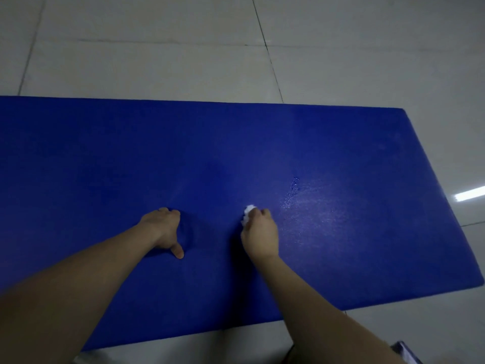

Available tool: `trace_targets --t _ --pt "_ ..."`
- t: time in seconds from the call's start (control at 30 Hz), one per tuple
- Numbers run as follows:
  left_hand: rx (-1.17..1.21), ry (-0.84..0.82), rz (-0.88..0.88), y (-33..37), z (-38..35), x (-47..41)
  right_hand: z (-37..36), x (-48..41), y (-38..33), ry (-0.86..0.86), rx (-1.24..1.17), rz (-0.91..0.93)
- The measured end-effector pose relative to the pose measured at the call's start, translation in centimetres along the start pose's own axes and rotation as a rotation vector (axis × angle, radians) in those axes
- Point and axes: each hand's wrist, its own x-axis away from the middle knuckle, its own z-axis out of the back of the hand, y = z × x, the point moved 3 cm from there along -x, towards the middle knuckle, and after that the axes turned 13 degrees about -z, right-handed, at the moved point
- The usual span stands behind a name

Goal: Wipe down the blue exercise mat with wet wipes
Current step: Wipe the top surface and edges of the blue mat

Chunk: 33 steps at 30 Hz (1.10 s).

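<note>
Blue foam fills most of the view: the exercise mat lies flat on a pale tiled floor, running from the left edge of the frame to a squared corner at the upper right. Both bare forearms reach in from the bottom. The left hand presses down on the mat near its middle, fingers curled under at the knuckles and the thumb splayed toward the near edge; it grasps nothing, and the foam dimples slightly around it. Just beside it, the right hand is clenched around a crumpled white wet wipe, which bulges out past the fingers on the far-left side of the fist and rests against the mat. To the right of that hand, a wide patch of the mat glistens with a damp sheen, and a small cluster of droplets sits just beyond it. A bright reflected light streak shows on the floor past the mat's right end. At the bottom right corner, behind the right forearm, sits a bluish-grey object, perhaps a pack, though too little of it shows to tell.
</note>
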Motion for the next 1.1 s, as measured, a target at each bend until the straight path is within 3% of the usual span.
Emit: trace_targets --t 0.1,0.2,0.53,0.6,0.8,0.97,1.1 --pt "0.002 0.004 -0.002 -0.1 -0.1 0.2 -1.7 1.3 -2.0 -0.092 0.036 0.174" --pt "0.005 0.011 -0.005 -0.2 -0.1 0.3 -0.9 0.0 -1.5 -0.103 0.110 0.160" --pt "0.015 0.019 -0.030 -0.3 -0.2 -0.1 7.9 -9.0 10.6 0.190 -0.085 -0.456" --pt "0.015 0.017 -0.033 -0.3 -0.3 -0.2 7.9 -9.7 10.7 0.205 -0.106 -0.490" --pt "0.016 0.017 -0.037 -0.4 -0.3 -0.3 3.8 -7.7 3.5 0.107 -0.095 -0.233" --pt "0.017 0.026 -0.032 -0.4 -0.4 -0.3 -0.3 -3.4 -3.6 -0.036 0.050 0.076" --pt "0.021 0.025 -0.030 -0.4 -0.3 -0.1 -0.8 -3.0 -4.6 -0.103 0.117 0.187"
